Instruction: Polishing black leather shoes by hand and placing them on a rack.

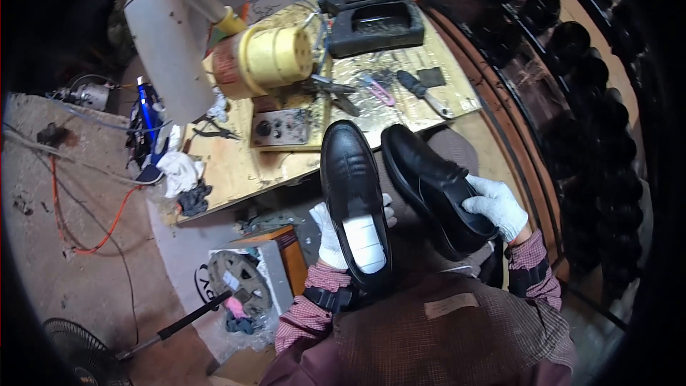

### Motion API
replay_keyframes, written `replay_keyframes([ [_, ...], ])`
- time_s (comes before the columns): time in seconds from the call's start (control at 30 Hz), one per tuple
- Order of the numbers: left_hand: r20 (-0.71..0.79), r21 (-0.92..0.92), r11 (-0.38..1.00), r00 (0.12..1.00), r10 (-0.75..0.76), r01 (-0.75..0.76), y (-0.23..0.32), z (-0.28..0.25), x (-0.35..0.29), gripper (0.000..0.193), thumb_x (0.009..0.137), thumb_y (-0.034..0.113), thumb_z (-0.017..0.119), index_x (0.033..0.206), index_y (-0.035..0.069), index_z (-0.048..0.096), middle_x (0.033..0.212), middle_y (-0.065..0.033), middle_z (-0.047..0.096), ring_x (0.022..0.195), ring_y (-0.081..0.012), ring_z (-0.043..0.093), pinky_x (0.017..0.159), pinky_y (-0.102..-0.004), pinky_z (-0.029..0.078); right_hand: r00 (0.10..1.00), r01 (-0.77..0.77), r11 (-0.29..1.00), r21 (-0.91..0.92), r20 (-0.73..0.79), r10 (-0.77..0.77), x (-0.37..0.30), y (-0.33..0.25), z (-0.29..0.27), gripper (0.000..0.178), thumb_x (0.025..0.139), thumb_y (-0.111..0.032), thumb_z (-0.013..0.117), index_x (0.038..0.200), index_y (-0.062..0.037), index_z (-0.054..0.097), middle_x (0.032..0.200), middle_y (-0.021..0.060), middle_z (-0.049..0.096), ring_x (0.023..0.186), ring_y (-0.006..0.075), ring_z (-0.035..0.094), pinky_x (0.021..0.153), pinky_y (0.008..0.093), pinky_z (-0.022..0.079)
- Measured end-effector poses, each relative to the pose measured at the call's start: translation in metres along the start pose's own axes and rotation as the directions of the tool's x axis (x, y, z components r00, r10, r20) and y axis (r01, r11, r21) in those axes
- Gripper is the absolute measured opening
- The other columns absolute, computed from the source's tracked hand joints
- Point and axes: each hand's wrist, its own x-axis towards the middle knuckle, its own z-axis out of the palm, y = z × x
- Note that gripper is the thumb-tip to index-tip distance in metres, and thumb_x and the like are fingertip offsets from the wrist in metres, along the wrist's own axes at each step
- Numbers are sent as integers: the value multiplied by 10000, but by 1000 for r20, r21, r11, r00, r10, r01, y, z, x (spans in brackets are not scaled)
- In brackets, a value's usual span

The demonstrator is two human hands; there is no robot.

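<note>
My left hand, in a white glove, is closed around a black slip-on shoe from beneath. Its toe points away from me, and a white insole shows inside the heel. In my gloved right hand is a second black shoe, gripped at the opening near the heel with the thumb inside. This shoe is tilted, so part of its side and sole edge shows. Both shoes are held over my lap, in front of the near edge of the workbench.
On the bench lie a yellow heat tool, a control box, pliers, a dark-handled knife and black trays. A grey duct hangs at left. Racks of black shoes stand at right; a fan is lower left.
</note>
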Motion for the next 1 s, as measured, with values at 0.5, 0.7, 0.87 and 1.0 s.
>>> replay_keyframes([
  [0.5,-33,375,870,933,358,-320,22,70,-23,1006,938,783,525,1612,57,352,1563,-178,490,1388,-347,514,1211,-475,390,665,622,782,-42,555,-499,-9,-72,98,769,919,33,683,1619,-24,371,1521,234,554,1406,286,556,1182,339,387],
  [0.7,39,-25,921,920,390,-390,71,41,-4,1174,777,872,651,1516,-10,421,1353,-266,589,1158,-425,628,1069,-580,522,829,470,879,79,302,-470,-7,-65,84,697,938,20,639,1598,-17,417,1543,194,555,1253,226,663,1109,339,495],
  [0.87,-10,95,854,857,516,-512,130,18,19,1140,831,919,504,1591,82,357,1503,-215,515,1320,-443,543,1183,-638,402,942,305,943,131,104,-319,-14,-39,56,688,995,-178,642,1605,15,390,1474,208,596,1181,203,656,1062,321,513],
  [1.0,-59,248,775,789,611,-582,157,12,35,1123,855,908,480,1599,77,348,1518,-224,501,1332,-441,538,1198,-637,388,973,221,967,129,34,-227,-22,-12,48,669,1013,-161,628,1598,46,379,1458,236,595,1192,219,652,1062,330,517],
])
